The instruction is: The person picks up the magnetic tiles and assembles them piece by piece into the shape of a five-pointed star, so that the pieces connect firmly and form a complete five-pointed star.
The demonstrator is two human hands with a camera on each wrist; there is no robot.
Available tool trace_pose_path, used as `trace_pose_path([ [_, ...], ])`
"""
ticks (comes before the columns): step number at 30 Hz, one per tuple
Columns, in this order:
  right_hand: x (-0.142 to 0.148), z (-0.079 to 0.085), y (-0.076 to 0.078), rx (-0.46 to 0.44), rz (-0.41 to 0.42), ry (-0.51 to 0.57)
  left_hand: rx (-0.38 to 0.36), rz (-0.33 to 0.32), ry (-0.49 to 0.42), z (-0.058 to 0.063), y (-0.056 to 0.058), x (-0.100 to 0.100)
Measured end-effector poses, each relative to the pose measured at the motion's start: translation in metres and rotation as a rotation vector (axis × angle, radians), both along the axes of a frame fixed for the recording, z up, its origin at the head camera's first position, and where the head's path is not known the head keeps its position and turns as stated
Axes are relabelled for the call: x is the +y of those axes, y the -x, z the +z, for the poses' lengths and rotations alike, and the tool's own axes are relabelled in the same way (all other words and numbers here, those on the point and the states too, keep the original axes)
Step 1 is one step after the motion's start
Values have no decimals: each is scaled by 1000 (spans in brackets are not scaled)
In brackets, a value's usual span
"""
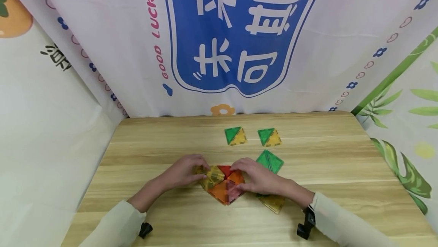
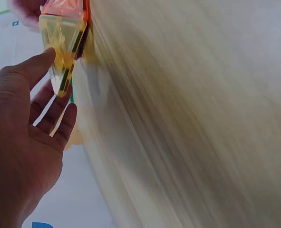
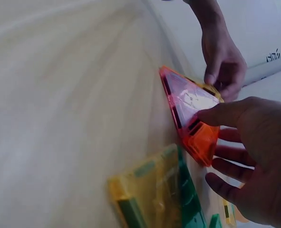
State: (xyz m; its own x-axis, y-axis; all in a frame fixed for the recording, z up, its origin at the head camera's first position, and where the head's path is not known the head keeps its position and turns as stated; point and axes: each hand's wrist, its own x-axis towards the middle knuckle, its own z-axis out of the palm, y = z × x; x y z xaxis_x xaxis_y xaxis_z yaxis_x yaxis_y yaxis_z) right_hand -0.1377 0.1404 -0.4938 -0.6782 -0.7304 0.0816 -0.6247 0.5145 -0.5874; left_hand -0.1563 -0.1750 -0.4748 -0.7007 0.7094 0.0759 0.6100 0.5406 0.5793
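Note:
Translucent triangular magnetic tiles form a low many-sided shape in front of me on the wooden table. In it are a red tile, an orange tile and a pink tile. My left hand pinches a yellow tile at the shape's left side, thumb on its near face in the left wrist view. On the right side, my right hand holds the shape between thumb and fingers, its thumb on the pink tile. The fingers partly cover the tiles' outer edges.
Green tiles lie just beyond my right hand, and yellow tiles lie under its wrist. Farther back are two green-and-yellow squares, a left one and a right one. A printed cloth hangs behind the table.

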Motion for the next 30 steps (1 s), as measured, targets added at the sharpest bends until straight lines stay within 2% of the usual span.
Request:
trace_pose_path([
  [5,3,2,9,-26,63,-4,-28,-31,-41,-2,-3,-5],
  [9,3,3,15,-26,69,31,-83,32,-79,-4,2,-3],
  [12,2,4,24,11,-15,73,-115,102,-141,-5,13,1],
  [15,1,6,35,52,-147,104,-103,135,-196,-6,28,8],
  [18,1,5,48,59,-273,126,-105,155,-209,-8,45,16],
  [24,0,-1,72,39,-470,114,-181,201,-148,-10,80,32],
  [27,-3,-5,83,42,-524,90,-202,224,-99,-13,95,39],
  [30,-6,-11,91,59,-551,66,-203,218,-62,-17,107,47],
])
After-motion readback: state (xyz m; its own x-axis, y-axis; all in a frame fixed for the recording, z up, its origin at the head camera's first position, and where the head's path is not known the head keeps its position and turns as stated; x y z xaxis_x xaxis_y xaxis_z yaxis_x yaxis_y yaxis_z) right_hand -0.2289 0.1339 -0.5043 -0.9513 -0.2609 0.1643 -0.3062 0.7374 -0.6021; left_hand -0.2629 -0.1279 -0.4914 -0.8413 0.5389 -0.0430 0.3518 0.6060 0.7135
